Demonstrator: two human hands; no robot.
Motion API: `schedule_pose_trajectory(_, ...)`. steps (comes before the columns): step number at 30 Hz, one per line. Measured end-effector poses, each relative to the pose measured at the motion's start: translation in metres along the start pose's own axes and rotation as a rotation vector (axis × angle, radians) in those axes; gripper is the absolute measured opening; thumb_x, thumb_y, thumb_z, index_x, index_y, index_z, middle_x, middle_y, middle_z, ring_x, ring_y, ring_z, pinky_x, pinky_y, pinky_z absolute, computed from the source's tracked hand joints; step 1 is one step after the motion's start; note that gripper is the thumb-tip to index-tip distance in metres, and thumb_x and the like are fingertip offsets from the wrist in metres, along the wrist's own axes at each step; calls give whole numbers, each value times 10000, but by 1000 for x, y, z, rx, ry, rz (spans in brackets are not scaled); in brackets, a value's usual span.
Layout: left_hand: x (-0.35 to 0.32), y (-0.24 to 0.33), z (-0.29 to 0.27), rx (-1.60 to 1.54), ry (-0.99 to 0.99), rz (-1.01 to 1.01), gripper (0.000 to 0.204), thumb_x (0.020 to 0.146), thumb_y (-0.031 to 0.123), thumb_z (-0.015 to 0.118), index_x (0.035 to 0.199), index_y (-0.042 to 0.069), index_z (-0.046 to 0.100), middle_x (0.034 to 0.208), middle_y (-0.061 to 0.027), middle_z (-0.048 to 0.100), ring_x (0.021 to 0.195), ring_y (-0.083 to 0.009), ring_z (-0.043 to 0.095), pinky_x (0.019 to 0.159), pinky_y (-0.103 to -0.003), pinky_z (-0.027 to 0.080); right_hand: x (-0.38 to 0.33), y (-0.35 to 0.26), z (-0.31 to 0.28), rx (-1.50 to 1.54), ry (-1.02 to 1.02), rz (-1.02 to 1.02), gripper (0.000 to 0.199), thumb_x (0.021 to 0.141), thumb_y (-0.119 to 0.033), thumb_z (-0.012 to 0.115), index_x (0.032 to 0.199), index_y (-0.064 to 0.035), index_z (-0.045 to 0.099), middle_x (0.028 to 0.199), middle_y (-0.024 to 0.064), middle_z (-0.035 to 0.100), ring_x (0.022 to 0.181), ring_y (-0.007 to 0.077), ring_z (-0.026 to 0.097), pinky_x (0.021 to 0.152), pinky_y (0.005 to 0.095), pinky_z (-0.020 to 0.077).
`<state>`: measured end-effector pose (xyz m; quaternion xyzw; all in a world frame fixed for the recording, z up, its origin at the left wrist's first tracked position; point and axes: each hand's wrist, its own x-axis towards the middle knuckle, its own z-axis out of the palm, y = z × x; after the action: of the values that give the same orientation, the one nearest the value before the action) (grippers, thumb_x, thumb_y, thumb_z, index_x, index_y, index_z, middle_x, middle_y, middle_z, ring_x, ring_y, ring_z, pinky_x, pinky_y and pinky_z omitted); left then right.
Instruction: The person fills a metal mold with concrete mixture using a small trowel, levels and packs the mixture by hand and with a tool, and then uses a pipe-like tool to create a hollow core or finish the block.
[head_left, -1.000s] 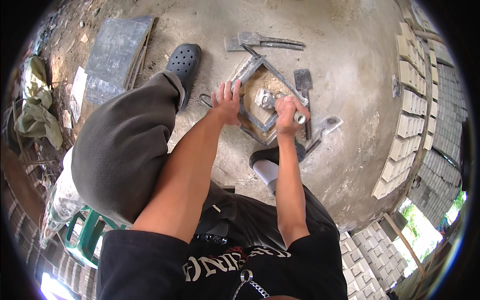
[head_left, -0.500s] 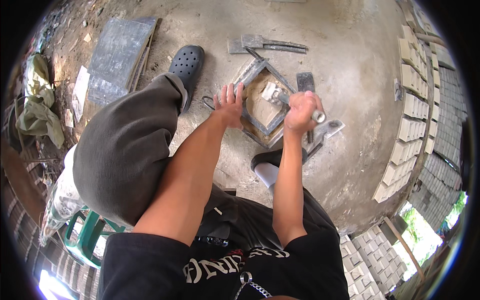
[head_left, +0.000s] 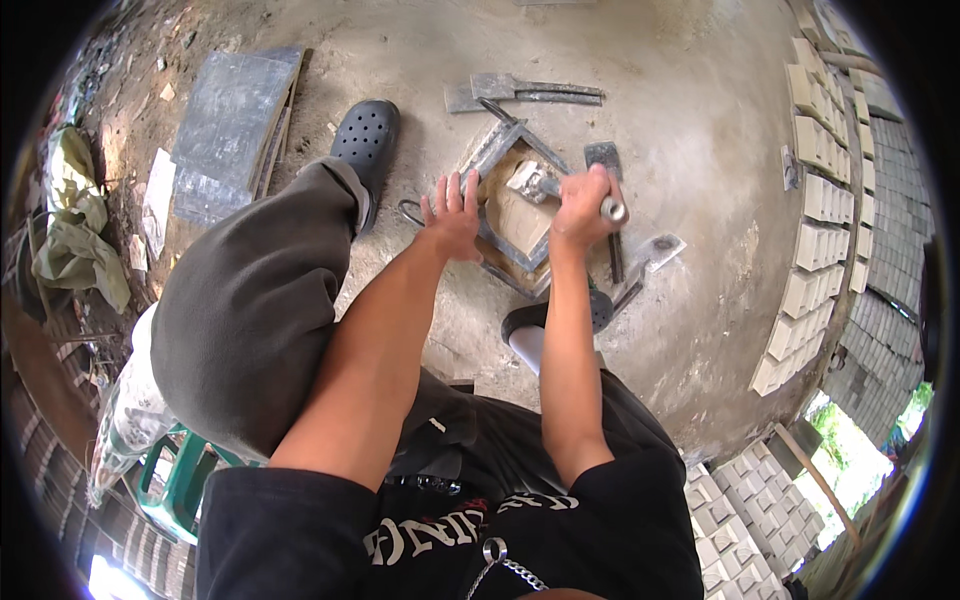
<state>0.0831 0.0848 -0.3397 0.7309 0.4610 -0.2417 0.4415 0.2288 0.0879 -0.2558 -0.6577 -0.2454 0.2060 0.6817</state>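
A square metal frame mould (head_left: 484,152) lies on the floor in front of me, turned cornerwise, with pale grey-brown powdery material (head_left: 513,222) inside it. My left hand (head_left: 455,218) rests on the mould's left corner, fingers spread. In my closed right hand (head_left: 583,205) is a hammer-like tool (head_left: 528,182) with a blocky pale metal head and a pipe-like handle. Its head is over the material near the mould's upper middle; I cannot tell whether it touches. A wire loop handle (head_left: 408,212) sticks out beside my left hand.
Flat metal tools (head_left: 530,92) lie beyond the mould. A dark flat-bladed tool (head_left: 603,156) and a trowel-like tool (head_left: 660,252) lie to its right. Stacked dark plates (head_left: 225,125) are at left; rows of pale blocks (head_left: 822,200) line the right. My clogs (head_left: 367,140) flank the mould.
My right hand has moved slightly up and left with the hammer-like tool, whose head has shifted a little left over the material. My left hand stays on the mould. The whole view has shifted slightly.
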Motion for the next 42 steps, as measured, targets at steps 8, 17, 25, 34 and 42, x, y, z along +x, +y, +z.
schedule_pose_trajectory(8,1,1,0,-6,-16,-12,1440,657,367,887,1524,119,-235,1612,-245,-114,1488,-436,-106,1167,-636,59,-20,-21,-12,-137,178,-61,373,890,-108,501,535,-60,393,477,25,412,426,129,358,453,297,334)
schedule_pose_trajectory(17,-2,3,-6,8,-30,-8,1436,655,375,884,1527,121,-227,1615,-238,-104,1490,-434,-96,1165,-641,58,-4,2,7,-148,89,-129,375,898,-130,529,551,5,483,466,32,479,428,109,426,429,281,327)
schedule_pose_trajectory(25,0,1,-3,-6,-27,-11,1434,650,380,887,1531,111,-212,1615,-238,-106,1491,-432,-95,1164,-645,56,10,-2,24,-48,28,-160,399,893,-132,521,517,-6,474,453,17,478,416,107,436,422,286,326)
schedule_pose_trajectory(34,0,3,-7,-18,-23,-6,1429,661,356,886,1526,110,-224,1614,-238,-114,1491,-428,-104,1169,-632,59,11,20,29,93,-63,-208,356,876,-91,513,533,-61,421,474,7,463,407,72,403,395,254,291)
schedule_pose_trajectory(42,2,-1,0,23,-9,-4,1469,641,385,893,1506,62,-249,1594,-278,-114,1475,-470,-114,1158,-641,61,-1,-16,12,26,-109,-239,359,866,-61,533,529,-37,413,478,-4,444,431,83,437,406,269,318)
